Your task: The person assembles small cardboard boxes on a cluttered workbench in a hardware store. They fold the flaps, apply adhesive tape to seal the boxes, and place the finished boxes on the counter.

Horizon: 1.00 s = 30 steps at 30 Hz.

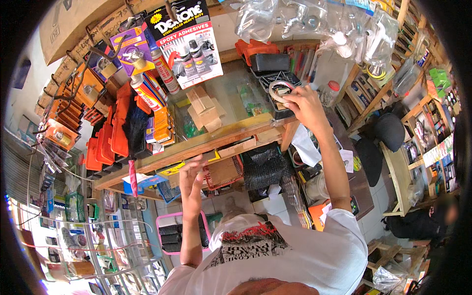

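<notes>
A white tape roll [273, 95] is pinched in the fingers of my right hand [306, 104], over a black tray [282, 116] at the far right of the counter. Small dark items lie in a black box [290, 77] just behind the roll. My left hand [192, 183] is raised near the counter's wooden front edge [216, 140], fingers apart and loosely bent, holding nothing. Beyond it, a folded brown cardboard piece [204, 109] rests on the glass countertop [231, 93].
Orange-and-black toolboxes [118, 130] and carded padlocks [135, 58] crowd the left. An epoxy adhesive card [191, 54] hangs at the back. Bagged taps [307, 19] hang at upper right. A pink-framed tray [160, 231] stands below. Another person [418, 226] sits at far right.
</notes>
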Tool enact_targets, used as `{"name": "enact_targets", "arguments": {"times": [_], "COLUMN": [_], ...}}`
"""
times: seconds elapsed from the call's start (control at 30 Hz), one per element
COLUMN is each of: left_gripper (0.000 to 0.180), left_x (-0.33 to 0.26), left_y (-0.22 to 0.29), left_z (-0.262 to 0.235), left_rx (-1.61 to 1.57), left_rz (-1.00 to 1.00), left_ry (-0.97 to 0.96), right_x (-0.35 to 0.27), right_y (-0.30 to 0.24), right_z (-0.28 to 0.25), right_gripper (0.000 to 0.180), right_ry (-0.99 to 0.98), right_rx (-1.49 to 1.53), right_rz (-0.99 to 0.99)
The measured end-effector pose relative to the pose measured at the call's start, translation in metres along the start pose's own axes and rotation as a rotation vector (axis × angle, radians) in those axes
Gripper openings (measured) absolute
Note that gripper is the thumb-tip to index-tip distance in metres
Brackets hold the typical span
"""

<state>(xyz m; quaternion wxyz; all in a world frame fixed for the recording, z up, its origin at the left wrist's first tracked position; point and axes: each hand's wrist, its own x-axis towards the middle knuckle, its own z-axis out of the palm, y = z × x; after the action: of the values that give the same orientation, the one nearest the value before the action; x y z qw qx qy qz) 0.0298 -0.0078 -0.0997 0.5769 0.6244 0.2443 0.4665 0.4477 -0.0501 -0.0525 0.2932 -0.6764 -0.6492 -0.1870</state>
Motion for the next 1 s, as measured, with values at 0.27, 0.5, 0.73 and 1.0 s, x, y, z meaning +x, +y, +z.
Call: {"name": "enact_targets", "arguments": {"times": [0.27,0.5,0.73,1.0], "left_gripper": [0.074,0.095,0.083,0.087], "left_x": [0.022,0.042,0.039,0.035], "left_y": [-0.017,0.004,0.005,-0.008], "left_z": [-0.003,0.019,0.013,-0.011], "left_rx": [-0.351,-0.543,-0.365,-0.172], "left_rz": [-0.169,-0.213,-0.137,-0.19], "left_ry": [-0.202,-0.299,-0.272,-0.293], "right_x": [0.007,-0.016,-0.012,-0.021], "right_y": [-0.038,-0.134,-0.184,-0.204], "right_z": [-0.034,0.015,0.053,0.085], "right_gripper": [0.039,0.061,0.081,0.071], "right_ry": [0.118,0.072,-0.013,0.017], "right_rx": [0.265,1.075,1.377,1.293], "right_rz": [0.056,0.124,0.248,0.359]}}
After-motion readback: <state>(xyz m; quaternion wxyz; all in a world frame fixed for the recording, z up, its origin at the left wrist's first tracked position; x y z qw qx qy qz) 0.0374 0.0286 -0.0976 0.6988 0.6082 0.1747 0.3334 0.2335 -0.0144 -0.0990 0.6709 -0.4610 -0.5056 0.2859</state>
